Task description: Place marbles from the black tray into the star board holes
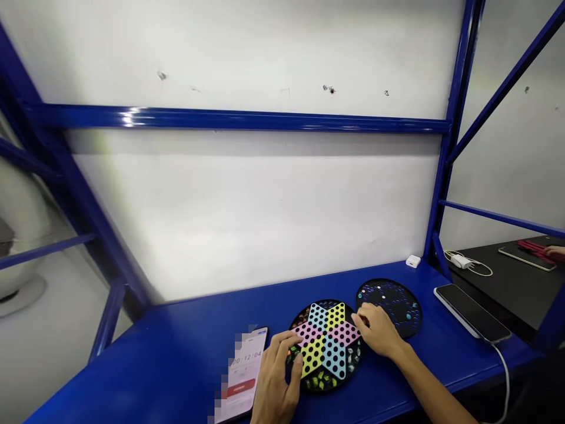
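Two bare hands work at a blue metal table, seen from above. In the middle lies a round black Chinese checkers board marked with a six-pointed star in pink, yellow and pale blue, dotted with black holes; small glossy marbles in mixed colours sit around its rim. The left hand curves over the board's lower left edge, its fingers bent among the marbles there. Its grip looks partly closed, but I cannot tell whether it holds a marble. The right hand lies at the board's upper right edge, fingers loosely bent and reaching toward a second round black board with blue-ringed holes, just beside the first; whether that grip holds anything is also hidden. Left of the boards, a partly blurred phone shows a timer reading about 00:12:04 above a red button. To the right lies a dark-screened phone with a white cable. Beyond it, on a separate black table, another person's hand rests near a tablet. A blue steel shelf frame stands against a white wall.
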A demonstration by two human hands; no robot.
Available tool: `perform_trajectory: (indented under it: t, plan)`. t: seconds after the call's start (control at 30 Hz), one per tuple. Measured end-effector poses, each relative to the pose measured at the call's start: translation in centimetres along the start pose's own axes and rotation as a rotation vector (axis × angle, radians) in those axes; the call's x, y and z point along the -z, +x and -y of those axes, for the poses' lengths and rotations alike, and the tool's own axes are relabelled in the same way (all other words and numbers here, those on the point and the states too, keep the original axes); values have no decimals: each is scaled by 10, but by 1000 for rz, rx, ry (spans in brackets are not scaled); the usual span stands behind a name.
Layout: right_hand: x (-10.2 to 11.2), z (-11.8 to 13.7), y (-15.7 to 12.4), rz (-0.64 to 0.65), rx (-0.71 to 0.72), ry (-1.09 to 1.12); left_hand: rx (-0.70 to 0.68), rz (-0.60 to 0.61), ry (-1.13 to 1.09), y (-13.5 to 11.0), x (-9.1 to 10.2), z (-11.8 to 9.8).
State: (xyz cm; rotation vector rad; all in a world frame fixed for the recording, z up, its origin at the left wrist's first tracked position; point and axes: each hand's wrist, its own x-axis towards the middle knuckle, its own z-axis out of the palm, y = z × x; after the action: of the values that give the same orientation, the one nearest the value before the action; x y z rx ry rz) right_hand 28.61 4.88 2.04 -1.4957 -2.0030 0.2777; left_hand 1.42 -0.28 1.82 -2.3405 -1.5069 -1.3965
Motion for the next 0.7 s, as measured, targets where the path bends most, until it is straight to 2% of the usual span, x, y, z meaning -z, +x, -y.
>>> perform_trajectory:
  t: [0.13, 0.3, 0.57, 0.7]
  plan:
    - [0, 12, -24, -20, 1, -138, 0, 9, 7, 0, 0, 0]
    - [-2, 20, -43, -9, 37, -166, -1, 4, 12, 1, 0, -2]
    - [-6, 30, -49, 17, 51, -249, -8, 6, 16, 1, 0, -4]
    - [-9, 32, -49, 48, 115, -257, -8, 23, 10, 0, -1, -3]
